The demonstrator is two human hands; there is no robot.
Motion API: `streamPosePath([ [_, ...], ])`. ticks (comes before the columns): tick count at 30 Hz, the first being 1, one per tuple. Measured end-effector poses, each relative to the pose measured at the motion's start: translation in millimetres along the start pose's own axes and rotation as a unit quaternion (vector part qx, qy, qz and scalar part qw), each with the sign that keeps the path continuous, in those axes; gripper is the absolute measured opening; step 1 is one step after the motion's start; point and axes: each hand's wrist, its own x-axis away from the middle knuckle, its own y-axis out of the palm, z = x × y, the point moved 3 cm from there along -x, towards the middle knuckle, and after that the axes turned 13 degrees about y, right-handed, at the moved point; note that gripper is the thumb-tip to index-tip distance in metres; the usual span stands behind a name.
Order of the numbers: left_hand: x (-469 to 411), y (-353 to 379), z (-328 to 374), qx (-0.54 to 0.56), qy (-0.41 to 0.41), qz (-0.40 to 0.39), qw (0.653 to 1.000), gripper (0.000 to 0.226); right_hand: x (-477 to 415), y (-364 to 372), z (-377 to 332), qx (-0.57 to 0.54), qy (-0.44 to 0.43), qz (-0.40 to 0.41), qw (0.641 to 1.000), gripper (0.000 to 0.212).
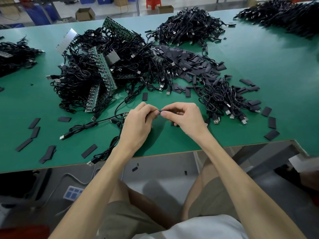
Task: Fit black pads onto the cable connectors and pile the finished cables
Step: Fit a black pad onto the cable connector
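Above the near middle of the green table (259, 54), my left hand (138, 121) and my right hand (184, 116) meet fingertip to fingertip. Between them sits a small black pad (162, 111), pinched by my right thumb and fingers. My left fingers pinch the connector end, which they hide. Its black cable (96, 122) trails left from under my left hand, near a small green board (125, 114). A heap of loose black pads (191, 64) lies behind my hands. To my right is a pile of cables (224, 99) with USB plugs.
A big tangle of cables and green circuit strips (101, 69) fills the left centre. More cable heaps (188, 28) lie at the back, far right and far left. Stray pads (35, 130) dot the front edge. Cardboard boxes (85, 13) stand on the floor beyond.
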Motion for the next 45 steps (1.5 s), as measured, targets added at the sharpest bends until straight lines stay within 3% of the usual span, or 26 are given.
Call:
streamPosePath([
  [45, -0.1, 3.3, -10.0, 0.016, -0.007, 0.01, 1.0, 0.012, 0.5, 0.5, -0.4, 0.019, 0.005, 0.015, 1.0, 0.015],
])
